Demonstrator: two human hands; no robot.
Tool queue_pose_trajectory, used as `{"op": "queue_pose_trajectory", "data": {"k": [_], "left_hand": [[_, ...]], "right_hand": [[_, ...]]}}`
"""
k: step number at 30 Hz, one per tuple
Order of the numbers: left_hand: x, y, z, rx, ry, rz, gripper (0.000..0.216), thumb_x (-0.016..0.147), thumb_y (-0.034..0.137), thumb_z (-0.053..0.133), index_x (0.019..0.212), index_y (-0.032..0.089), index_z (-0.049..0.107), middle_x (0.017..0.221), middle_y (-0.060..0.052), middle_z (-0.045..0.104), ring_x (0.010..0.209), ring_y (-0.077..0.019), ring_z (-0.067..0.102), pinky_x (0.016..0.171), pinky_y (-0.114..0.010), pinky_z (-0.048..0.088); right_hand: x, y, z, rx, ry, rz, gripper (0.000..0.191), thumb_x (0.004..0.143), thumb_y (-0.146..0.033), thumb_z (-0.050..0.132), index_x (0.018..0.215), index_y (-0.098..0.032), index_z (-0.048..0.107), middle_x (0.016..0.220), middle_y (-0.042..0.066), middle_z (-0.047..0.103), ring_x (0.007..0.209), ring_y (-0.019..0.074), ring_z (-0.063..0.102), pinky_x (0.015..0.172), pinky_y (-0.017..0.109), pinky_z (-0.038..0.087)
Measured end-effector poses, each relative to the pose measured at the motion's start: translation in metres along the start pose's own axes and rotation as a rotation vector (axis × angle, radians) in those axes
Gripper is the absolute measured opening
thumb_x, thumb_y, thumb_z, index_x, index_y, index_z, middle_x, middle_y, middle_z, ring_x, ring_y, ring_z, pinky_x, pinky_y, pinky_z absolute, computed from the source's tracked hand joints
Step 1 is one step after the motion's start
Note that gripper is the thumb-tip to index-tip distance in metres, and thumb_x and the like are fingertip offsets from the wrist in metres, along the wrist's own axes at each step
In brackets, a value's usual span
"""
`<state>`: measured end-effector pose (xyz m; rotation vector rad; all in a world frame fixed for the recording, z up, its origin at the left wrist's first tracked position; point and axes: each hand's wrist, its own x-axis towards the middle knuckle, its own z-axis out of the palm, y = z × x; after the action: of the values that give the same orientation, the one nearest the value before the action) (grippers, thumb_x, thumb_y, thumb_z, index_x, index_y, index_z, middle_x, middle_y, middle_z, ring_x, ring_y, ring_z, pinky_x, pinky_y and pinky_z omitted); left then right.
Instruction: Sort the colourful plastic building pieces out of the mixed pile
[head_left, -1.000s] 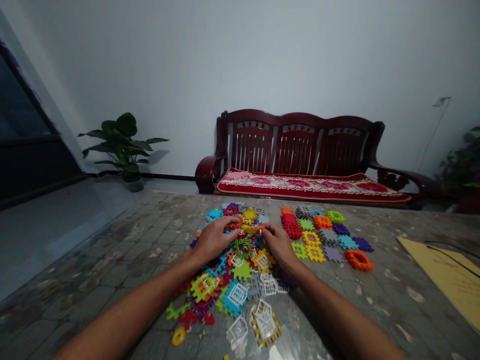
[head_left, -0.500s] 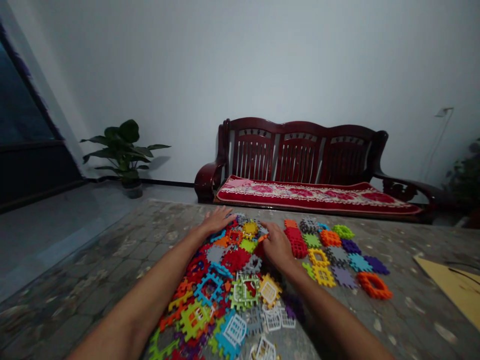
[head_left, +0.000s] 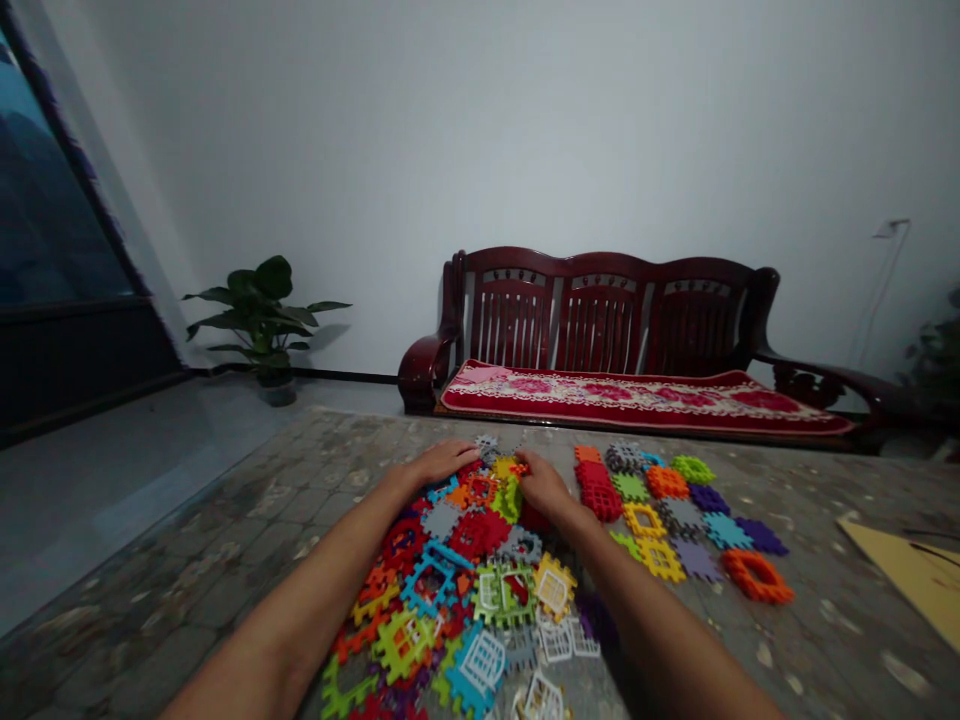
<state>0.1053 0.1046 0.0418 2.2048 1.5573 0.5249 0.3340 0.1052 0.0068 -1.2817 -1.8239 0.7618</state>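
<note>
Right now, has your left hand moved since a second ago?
Yes. Judged against the wooden bench, the left hand has shifted forward, nearer to it.

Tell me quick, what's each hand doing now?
Left hand: open, on the heap, no held piece visible.
Right hand: fingers closed, seemingly holding a small orange piece.

Before a white wall (head_left: 570,120), a dark red wooden settee (head_left: 609,262) is showing 3 slatted back panels. A red floral seat cover (head_left: 637,398) is lying along it. To the left, 1 broad-leaved potted plant (head_left: 262,312) is standing on the floor (head_left: 165,450). A white cord (head_left: 886,295) is hanging from an outlet (head_left: 885,229); a yellow sheet (head_left: 900,575) is lying at far right.
</note>
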Motion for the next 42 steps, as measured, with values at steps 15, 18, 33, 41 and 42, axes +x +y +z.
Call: {"op": "queue_pose_trajectory", "data": {"k": [15,18,33,41,42], "left_hand": [[-0.162,0.012,-0.03,0.233,0.108,-0.058,0.075,0.086,0.064,0.04,0.15,0.026,0.032,0.158,-0.013,0.029,0.145,-0.0322,0.024,0.113,-0.056,0.02],[-0.213,0.025,-0.016,0.338,0.104,0.106,0.089,0.077,0.067,0.054,0.152,0.033,0.021,0.16,-0.011,0.023,0.144,-0.0356,0.022,0.112,-0.058,0.02],[-0.232,0.047,0.04,0.496,0.239,0.242,0.091,0.075,0.048,0.065,0.153,0.037,0.018,0.161,-0.009,0.019,0.142,-0.037,0.027,0.113,-0.062,0.015],[-0.22,0.035,0.037,0.523,0.279,0.211,0.084,0.082,0.054,0.056,0.153,0.038,0.014,0.159,-0.01,0.028,0.143,-0.0335,0.029,0.113,-0.06,0.018],[-0.221,0.039,0.038,0.527,0.282,0.207,0.084,0.082,0.054,0.055,0.153,0.038,0.014,0.159,-0.009,0.026,0.143,-0.034,0.027,0.114,-0.061,0.017]], "right_hand": [[-0.148,-0.035,-0.066,-0.259,-0.293,-0.389,0.1,0.064,-0.062,0.075,0.148,-0.03,0.032,0.157,0.011,0.022,0.144,0.0363,0.019,0.112,0.06,0.021],[-0.176,-0.039,-0.074,-0.333,-0.394,-0.502,0.11,0.06,-0.071,0.072,0.151,-0.032,0.023,0.159,0.01,0.016,0.144,0.0376,0.015,0.113,0.062,0.017],[-0.16,-0.037,-0.046,-0.472,-0.338,-0.654,0.089,0.076,-0.071,0.057,0.149,-0.029,0.03,0.156,0.011,0.027,0.142,0.0344,0.025,0.114,0.061,0.016],[-0.148,-0.044,-0.035,-0.442,-0.305,-0.614,0.073,0.084,-0.058,0.058,0.147,-0.028,0.035,0.151,0.009,0.038,0.14,0.0302,0.031,0.115,0.056,0.019],[-0.148,-0.045,-0.036,-0.438,-0.305,-0.61,0.07,0.086,-0.055,0.057,0.147,-0.029,0.035,0.151,0.008,0.039,0.139,0.0293,0.032,0.116,0.055,0.019]]}}
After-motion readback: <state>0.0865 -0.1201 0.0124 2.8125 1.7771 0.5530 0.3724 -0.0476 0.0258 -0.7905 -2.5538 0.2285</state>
